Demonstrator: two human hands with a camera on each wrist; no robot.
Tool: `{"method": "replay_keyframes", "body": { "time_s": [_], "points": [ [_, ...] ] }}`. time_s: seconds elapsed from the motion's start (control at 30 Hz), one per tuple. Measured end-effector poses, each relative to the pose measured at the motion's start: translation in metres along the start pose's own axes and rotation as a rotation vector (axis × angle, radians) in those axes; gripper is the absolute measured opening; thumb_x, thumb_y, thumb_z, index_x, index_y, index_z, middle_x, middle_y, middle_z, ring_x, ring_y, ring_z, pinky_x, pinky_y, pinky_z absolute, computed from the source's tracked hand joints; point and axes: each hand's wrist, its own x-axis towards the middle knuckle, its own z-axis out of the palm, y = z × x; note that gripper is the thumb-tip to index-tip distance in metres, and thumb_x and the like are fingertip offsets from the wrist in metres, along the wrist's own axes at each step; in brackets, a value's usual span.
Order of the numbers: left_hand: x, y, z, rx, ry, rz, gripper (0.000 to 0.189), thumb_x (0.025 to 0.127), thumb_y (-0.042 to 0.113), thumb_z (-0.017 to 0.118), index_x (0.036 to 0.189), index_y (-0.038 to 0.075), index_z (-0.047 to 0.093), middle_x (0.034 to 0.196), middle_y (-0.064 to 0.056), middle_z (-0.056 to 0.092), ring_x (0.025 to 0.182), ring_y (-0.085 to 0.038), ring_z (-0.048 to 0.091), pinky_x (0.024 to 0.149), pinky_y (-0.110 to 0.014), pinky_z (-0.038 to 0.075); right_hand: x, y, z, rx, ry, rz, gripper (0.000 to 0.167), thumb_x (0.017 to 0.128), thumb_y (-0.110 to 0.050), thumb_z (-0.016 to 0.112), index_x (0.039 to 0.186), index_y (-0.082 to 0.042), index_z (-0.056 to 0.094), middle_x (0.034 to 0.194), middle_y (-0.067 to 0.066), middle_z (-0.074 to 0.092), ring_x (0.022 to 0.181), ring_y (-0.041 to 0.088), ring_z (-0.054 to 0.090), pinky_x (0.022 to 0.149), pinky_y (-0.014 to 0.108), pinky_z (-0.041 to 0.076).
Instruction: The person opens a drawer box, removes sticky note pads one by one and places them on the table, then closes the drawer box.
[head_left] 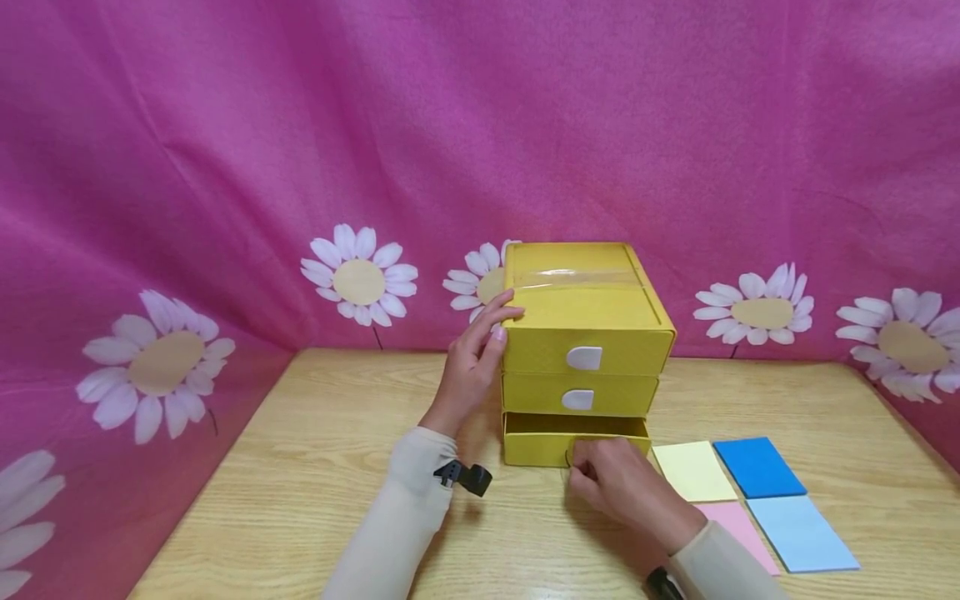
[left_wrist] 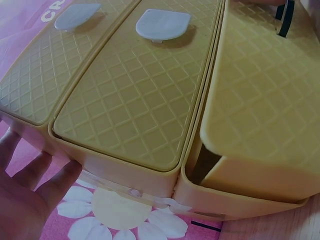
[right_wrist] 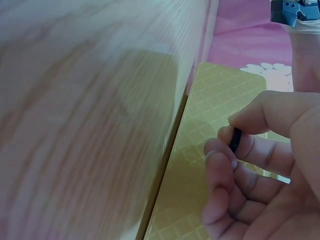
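A yellow three-drawer unit (head_left: 585,304) stands on the table, its bottom drawer (head_left: 534,450) pulled partly out. My right hand (head_left: 626,483) pinches the black loop pull (right_wrist: 235,140) on that drawer's front between thumb and fingers. Against the unit's upper left side rests my left hand (head_left: 471,360), its fingers extended and two fingertips over the top edge. The middle drawer (left_wrist: 135,95) and the top drawer are closed, each with a white tab. In the head view, the inside of the bottom drawer is mostly in shadow.
To the right of the unit lie flat pads of paper: pale yellow (head_left: 693,471), dark blue (head_left: 760,467), light blue (head_left: 802,533) and pink (head_left: 738,533), the pink one partly behind my right forearm. A pink flowered cloth (head_left: 420,125) hangs behind the wooden table (head_left: 315,483).
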Motion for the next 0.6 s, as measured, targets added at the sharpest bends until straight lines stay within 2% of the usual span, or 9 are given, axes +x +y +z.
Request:
{"method": "replay_keyframes", "body": {
  "time_s": [0.2, 0.6],
  "points": [
    [0.001, 0.0, 0.0, 0.002, 0.0, 0.001, 0.03, 0.1, 0.004, 0.042, 0.125, 0.0, 0.058, 0.147, -0.013, 0.044, 0.139, -0.023, 0.037, 0.108, -0.041, 0.038, 0.005, 0.003, 0.001, 0.003, 0.021, 0.003, 0.033, 0.07, -0.005, 0.064, 0.056, -0.024, 0.04, 0.053, -0.018, 0.029, 0.05, 0.0, 0.032, 0.044, 0.017, 0.025],
    [0.0, 0.0, 0.0, 0.006, 0.011, 0.013, 0.029, 0.1, 0.003, 0.043, 0.124, 0.0, 0.058, 0.146, -0.014, 0.045, 0.138, -0.025, 0.038, 0.109, -0.042, 0.037, 0.013, 0.008, 0.003, 0.029, -0.006, 0.066, 0.03, 0.071, -0.004, 0.065, 0.058, -0.024, 0.047, 0.055, -0.017, 0.038, 0.052, 0.001, 0.037, 0.046, 0.018, 0.03]
  ]
}}
